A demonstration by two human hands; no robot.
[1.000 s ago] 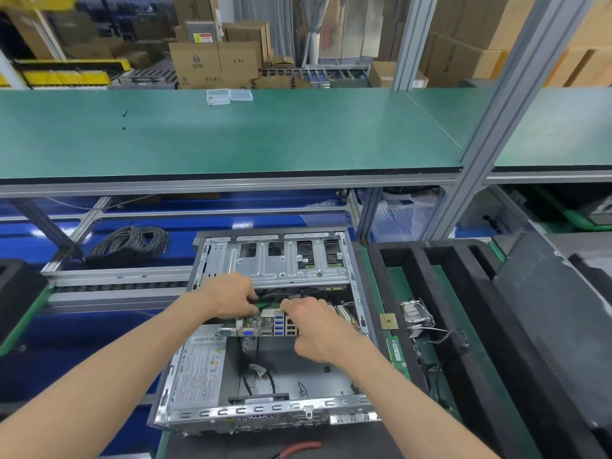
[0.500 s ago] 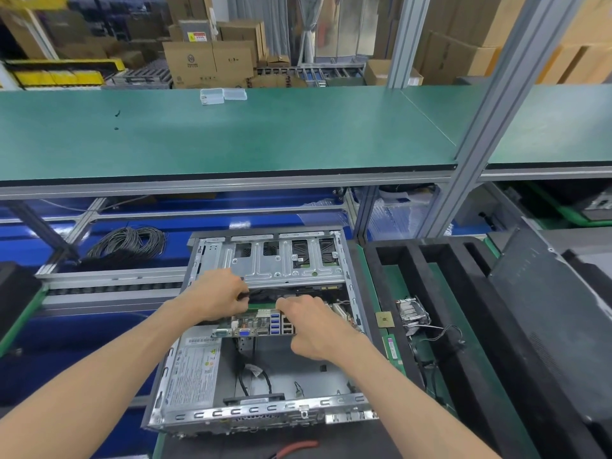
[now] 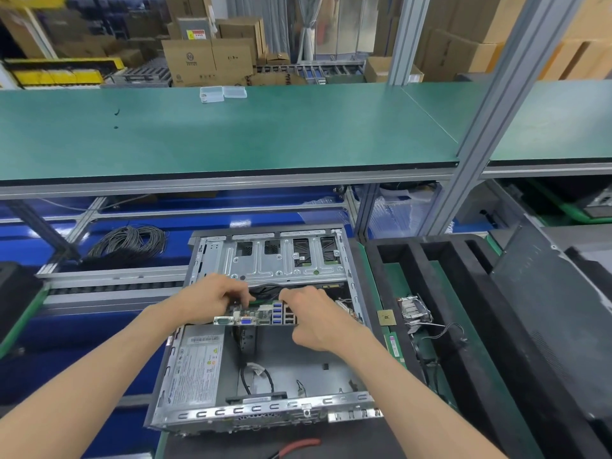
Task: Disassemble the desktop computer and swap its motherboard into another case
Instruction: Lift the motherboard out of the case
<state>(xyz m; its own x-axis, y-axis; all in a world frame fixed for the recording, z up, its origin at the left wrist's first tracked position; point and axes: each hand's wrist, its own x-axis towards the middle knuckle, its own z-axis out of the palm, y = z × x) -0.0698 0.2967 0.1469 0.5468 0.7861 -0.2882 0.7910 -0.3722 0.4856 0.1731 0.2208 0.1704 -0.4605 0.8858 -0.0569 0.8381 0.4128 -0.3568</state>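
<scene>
**Fingers on the board, mid-lift from the open case**

Fingers (image 3: 243, 298) of the left hand (image 3: 215, 298) curl over the far left edge of the motherboard (image 3: 256, 316), and the right hand (image 3: 318, 321) grips its right end, knuckles up, fingertips hidden underneath. Both hands hold the board; neither is free.

Largest first: the green table (image 3: 231, 134) runs across the upper view, with two small clear boxes (image 3: 222, 93) at its far edge. Below it the open case (image 3: 265, 409) lies on its side, drive cage (image 3: 284, 260) at the far end and power supply (image 3: 195, 362) at the near left. To the right, a black foam tray (image 3: 463, 293) carries loose removed parts and a fan with its wires (image 3: 415, 311). Red-handled pliers (image 3: 298, 447) lie just in front of the case.

The motherboard sits inside the case near the drive cage, tilted so that its port row faces the camera, which suggests it is already unfastened and being drawn out. Black cables (image 3: 268, 288) cross just behind it; whether any is plugged in I cannot tell. The next move likely calls for a level lift clear of the cage lip, watching those cables for snagging, before carrying the board to the other case.
</scene>
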